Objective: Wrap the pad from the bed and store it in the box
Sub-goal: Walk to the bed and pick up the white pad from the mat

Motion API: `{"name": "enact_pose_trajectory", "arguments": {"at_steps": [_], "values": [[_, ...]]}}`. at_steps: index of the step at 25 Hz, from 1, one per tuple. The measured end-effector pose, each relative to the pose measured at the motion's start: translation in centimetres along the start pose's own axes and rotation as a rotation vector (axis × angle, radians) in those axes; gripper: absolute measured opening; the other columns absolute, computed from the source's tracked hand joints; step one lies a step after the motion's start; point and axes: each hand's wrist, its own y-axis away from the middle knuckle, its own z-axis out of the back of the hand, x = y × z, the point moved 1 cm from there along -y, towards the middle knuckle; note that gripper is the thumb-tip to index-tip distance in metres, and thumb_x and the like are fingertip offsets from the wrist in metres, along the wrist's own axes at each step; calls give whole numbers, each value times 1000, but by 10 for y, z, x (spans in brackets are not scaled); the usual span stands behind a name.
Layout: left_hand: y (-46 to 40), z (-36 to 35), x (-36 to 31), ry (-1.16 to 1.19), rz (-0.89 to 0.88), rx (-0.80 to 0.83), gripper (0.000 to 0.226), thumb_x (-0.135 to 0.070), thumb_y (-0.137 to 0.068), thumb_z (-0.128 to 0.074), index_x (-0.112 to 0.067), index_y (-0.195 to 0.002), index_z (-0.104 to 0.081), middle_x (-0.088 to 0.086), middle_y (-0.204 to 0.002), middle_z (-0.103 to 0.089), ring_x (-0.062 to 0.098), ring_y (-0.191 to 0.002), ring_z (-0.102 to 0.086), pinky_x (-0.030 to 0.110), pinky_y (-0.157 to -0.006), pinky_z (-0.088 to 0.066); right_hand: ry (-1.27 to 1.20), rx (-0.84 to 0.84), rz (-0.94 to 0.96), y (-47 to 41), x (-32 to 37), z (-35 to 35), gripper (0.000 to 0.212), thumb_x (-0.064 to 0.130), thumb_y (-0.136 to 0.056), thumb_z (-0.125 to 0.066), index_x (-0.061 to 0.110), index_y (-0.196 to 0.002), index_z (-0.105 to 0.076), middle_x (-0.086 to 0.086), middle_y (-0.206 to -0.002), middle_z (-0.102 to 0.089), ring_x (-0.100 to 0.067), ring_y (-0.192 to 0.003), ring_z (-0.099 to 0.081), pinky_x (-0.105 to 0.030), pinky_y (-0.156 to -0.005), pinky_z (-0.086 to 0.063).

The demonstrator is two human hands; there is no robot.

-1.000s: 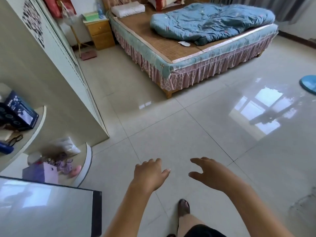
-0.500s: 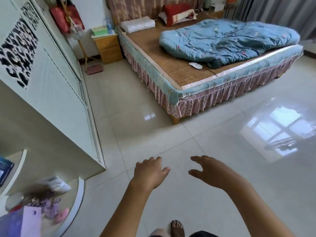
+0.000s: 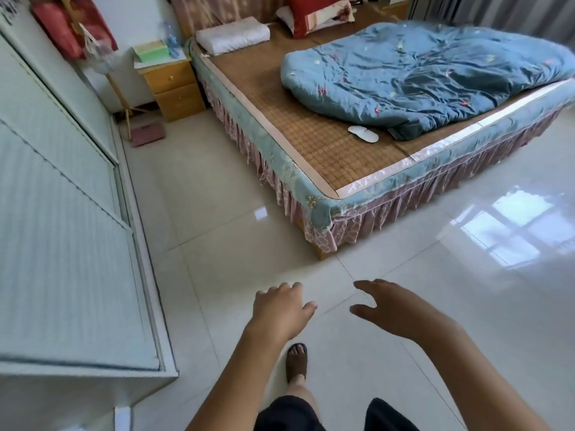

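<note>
Home bedroom, bed (blue quilt), nightstand, wardrobe

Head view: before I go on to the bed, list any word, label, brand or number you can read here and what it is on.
No text can be read in this view.
Green box on the wooden nightstand: no print resolves.
Clear bottle beside the box: label too blurred to read.
Red bag hanging by the wall: no legible lettering.
White oval pad on the woven bed mat: plain.
</note>
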Motion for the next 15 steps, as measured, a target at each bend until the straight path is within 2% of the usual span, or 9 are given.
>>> {"name": "enact_pose_trajectory", "arguments": {"at_steps": [7,15], "values": [[-162,104,10,-64,-90,25,44,-47,-93,-36,-12,-117,-48,12,-124,-58,31,-117,-52,41,-95,-38,-55,-17,-62,-132,4,102,57,47,-91,-47,26,-142,-32,-4,-138,-49,-24,-124,-48,-40,-103,-41],[-358,176,-32,-105,-134,79,47,-49,-93,-35,-14,-122,-47,13,-126,-56,31,-119,-52,42,-96,-38,-114,-17,-103,-294,-62,203,46,43,-91,-50,23,-132,-44,-3,-132,-54,-23,-116,-53,-40,-98,-48]]}}
